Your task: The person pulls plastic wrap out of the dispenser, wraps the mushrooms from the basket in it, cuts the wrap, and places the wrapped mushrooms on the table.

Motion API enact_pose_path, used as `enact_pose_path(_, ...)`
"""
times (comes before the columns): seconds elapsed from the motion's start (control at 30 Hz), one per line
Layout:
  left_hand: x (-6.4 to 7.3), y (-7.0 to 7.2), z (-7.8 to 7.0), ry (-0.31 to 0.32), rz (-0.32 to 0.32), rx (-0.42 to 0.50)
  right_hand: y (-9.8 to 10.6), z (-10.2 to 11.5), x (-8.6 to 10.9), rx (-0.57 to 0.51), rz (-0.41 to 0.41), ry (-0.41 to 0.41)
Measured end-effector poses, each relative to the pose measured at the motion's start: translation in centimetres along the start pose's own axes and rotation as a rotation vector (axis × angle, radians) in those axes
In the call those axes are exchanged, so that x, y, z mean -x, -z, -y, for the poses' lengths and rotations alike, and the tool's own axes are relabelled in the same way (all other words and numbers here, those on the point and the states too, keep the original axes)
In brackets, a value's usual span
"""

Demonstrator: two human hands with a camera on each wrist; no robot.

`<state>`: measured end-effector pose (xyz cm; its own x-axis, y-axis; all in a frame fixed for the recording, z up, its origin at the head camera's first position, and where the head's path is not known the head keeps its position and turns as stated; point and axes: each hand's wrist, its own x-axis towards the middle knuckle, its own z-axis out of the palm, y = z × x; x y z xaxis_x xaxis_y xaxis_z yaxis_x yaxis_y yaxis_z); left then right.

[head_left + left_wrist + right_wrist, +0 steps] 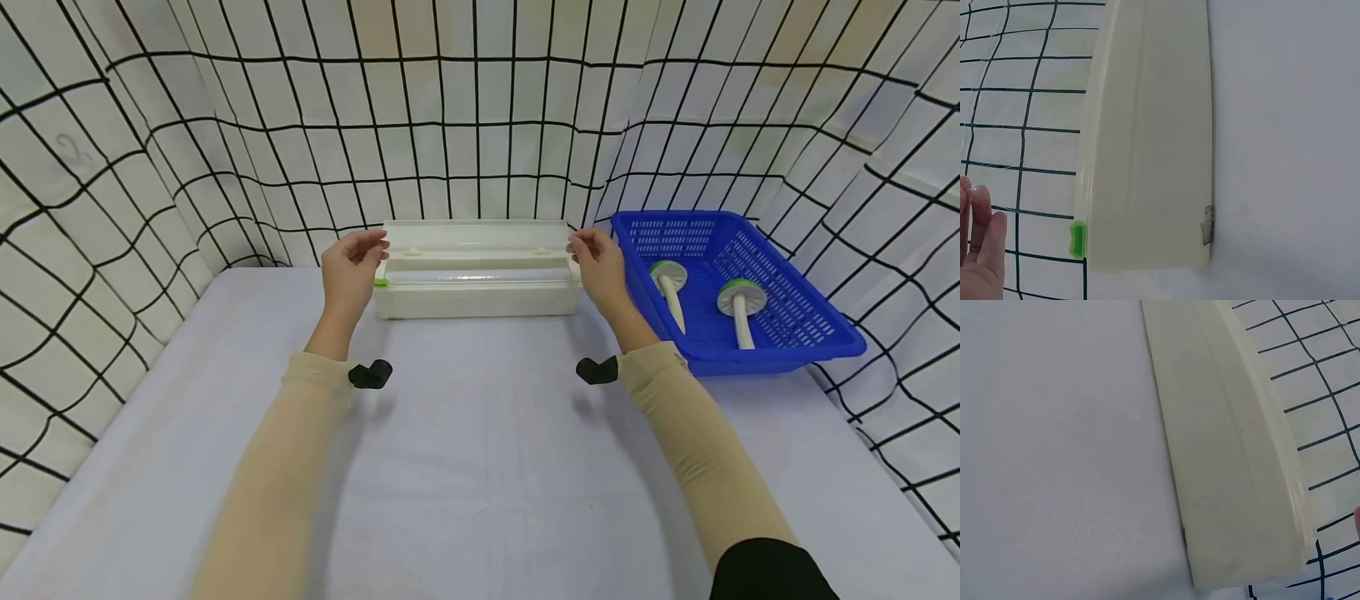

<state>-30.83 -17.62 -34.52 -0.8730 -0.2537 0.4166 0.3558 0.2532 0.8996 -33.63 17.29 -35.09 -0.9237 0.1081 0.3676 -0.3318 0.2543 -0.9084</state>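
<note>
A cream cling film dispenser (480,302) stands on the white-covered table with its lid (480,235) raised and a shiny roll of film (480,276) inside. At its left end, my left hand (351,271) pinches a corner of clear cling film (980,119) between thumb and fingers. Level with it at the right end, my right hand (602,265) pinches the film's other side; the right wrist view catches only a fingertip (1357,520). The film is nearly invisible in the head view. A green slider (1077,239) sits on the dispenser's left edge.
To the right stands a blue plastic basket (750,360) holding two white-stemmed things (742,300) with round, green-edged heads. Black wire grid panels (477,125) rise behind the table and along both sides. Black wrist mounts (371,374) project from the sleeves.
</note>
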Motion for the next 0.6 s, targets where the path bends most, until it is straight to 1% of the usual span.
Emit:
enact_pose_path(0.2, 0.0, 0.0, -0.2, -0.006, -0.01, 0.083, 0.0, 0.6, 0.2, -0.072, -0.023, -0.014)
enact_pose_path(0.3, 0.1, 0.0, -0.2, -0.005, -0.021, 0.113, 0.0, 0.8, 0.1, -0.084, -0.031, -0.018)
enact_pose_path(0.47, 0.5, 0.0, -0.4, 0.007, -0.032, 0.132, 0.0, 1.1, 0.3, -0.089, -0.033, -0.028)
enact_pose_path(0.6, 0.8, 0.2, -0.5, 0.003, -0.039, 0.139, 0.1, 1.2, 0.5, -0.071, -0.024, -0.051)
